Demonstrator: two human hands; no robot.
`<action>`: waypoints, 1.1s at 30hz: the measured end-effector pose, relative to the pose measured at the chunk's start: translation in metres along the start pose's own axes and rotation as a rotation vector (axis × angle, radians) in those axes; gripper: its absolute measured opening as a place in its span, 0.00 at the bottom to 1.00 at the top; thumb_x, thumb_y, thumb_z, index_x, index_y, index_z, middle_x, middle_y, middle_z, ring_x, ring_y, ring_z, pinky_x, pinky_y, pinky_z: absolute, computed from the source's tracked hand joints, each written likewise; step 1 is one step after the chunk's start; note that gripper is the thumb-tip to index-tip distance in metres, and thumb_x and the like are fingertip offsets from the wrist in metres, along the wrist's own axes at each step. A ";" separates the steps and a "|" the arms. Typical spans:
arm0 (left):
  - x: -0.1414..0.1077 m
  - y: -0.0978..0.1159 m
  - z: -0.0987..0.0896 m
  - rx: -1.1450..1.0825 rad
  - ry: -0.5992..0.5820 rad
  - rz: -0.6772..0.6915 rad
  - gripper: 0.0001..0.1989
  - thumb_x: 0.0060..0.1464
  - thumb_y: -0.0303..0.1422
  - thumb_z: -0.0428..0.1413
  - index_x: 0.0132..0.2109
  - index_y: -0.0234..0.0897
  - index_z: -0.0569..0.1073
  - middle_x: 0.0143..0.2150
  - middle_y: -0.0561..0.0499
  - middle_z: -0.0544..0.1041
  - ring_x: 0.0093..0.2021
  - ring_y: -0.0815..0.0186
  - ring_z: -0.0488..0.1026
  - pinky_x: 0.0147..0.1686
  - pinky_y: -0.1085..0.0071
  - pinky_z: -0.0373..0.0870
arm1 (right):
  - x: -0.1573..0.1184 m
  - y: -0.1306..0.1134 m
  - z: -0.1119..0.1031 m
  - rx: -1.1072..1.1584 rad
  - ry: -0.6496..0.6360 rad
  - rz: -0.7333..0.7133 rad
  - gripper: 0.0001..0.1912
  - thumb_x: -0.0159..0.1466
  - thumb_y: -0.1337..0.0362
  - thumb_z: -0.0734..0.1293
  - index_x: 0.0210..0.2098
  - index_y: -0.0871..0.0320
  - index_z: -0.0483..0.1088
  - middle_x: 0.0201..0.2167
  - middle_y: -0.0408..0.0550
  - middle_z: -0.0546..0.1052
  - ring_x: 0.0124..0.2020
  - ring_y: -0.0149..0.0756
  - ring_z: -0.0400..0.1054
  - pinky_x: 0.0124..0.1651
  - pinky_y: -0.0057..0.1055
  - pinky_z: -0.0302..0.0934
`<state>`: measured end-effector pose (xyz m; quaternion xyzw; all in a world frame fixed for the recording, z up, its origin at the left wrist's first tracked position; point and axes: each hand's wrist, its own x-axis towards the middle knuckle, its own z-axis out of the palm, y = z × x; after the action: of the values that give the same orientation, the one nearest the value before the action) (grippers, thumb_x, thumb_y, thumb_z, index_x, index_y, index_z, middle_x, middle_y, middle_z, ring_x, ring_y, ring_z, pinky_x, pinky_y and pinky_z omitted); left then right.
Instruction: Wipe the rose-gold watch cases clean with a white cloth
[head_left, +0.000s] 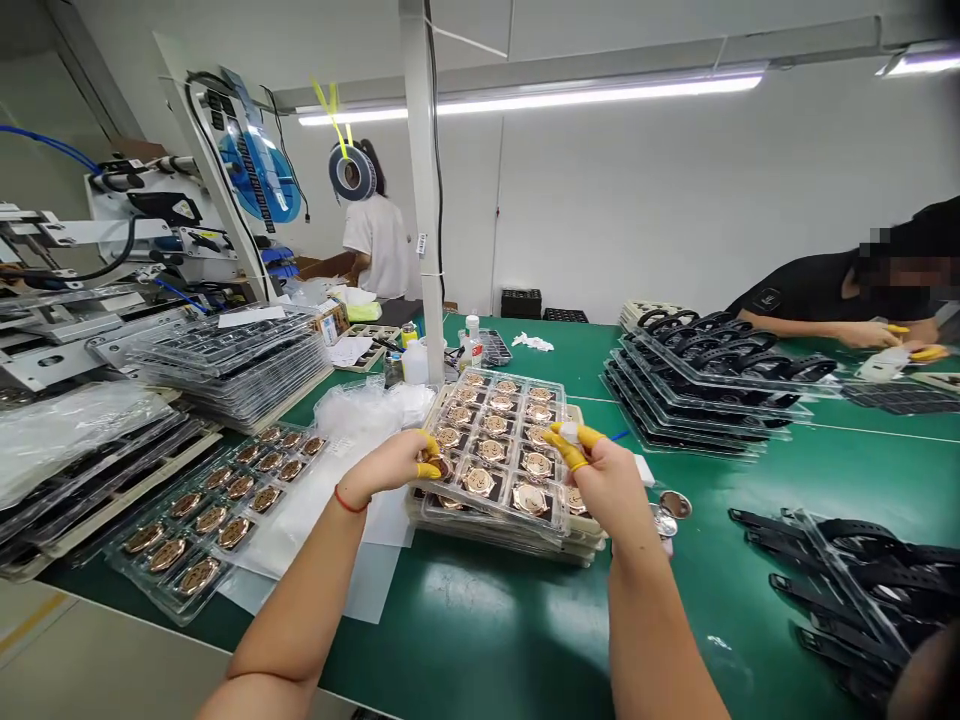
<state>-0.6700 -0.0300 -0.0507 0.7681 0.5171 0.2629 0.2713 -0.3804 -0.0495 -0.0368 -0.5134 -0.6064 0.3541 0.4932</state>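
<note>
My left hand [397,462], with yellow finger cots, is pinched at the left edge of a clear plastic tray [501,518]. A round rose-gold watch case [444,467] shows at its fingertips, partly covered by them. My right hand [600,475], also in yellow finger cots, is closed on a small white piece [570,432] beside the tray's right edge; its exact kind cannot be made out. Rows of rose-gold watch cases with dark surrounds fill the tray, which lies slightly askew on a stack of similar trays [510,540].
Another tray of watch cases [176,600] lies left, beside white sheets [360,590]. Stacked trays with black watch straps [697,400] stand right; more straps [847,580] lie nearer. Round shiny parts [675,503] sit by my right wrist. Bottles [472,345] stand behind. A co-worker [810,290] works at right.
</note>
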 end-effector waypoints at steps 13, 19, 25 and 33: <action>-0.018 0.071 0.050 -0.602 0.108 0.181 0.16 0.57 0.44 0.56 0.43 0.34 0.71 0.35 0.49 0.75 0.32 0.67 0.70 0.33 0.73 0.67 | -0.030 -0.008 0.036 0.543 -0.028 -0.193 0.10 0.54 0.55 0.75 0.34 0.51 0.77 0.40 0.47 0.78 0.41 0.38 0.72 0.45 0.34 0.67; -0.026 0.073 0.063 -0.427 0.165 0.304 0.13 0.63 0.38 0.51 0.50 0.36 0.71 0.32 0.49 0.75 0.31 0.65 0.71 0.34 0.72 0.67 | -0.037 -0.008 0.046 0.122 0.026 -0.417 0.12 0.64 0.62 0.67 0.47 0.49 0.74 0.46 0.49 0.75 0.49 0.41 0.68 0.53 0.40 0.62; -0.032 0.075 0.065 0.022 0.425 0.496 0.06 0.60 0.30 0.53 0.41 0.37 0.74 0.32 0.48 0.76 0.30 0.65 0.71 0.30 0.72 0.66 | -0.043 -0.012 0.057 0.128 0.099 -0.603 0.08 0.65 0.66 0.63 0.38 0.52 0.76 0.32 0.46 0.73 0.35 0.36 0.67 0.39 0.32 0.63; -0.015 0.072 0.057 0.280 0.630 0.947 0.09 0.65 0.26 0.47 0.44 0.38 0.72 0.41 0.47 0.80 0.33 0.66 0.71 0.33 0.69 0.65 | -0.042 -0.013 0.054 0.532 -0.033 -0.141 0.09 0.59 0.57 0.72 0.36 0.54 0.77 0.32 0.45 0.76 0.31 0.33 0.69 0.38 0.30 0.67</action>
<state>-0.5888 -0.0758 -0.0437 0.8288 0.2030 0.5003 -0.1467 -0.4362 -0.0889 -0.0485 -0.3164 -0.5343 0.4741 0.6243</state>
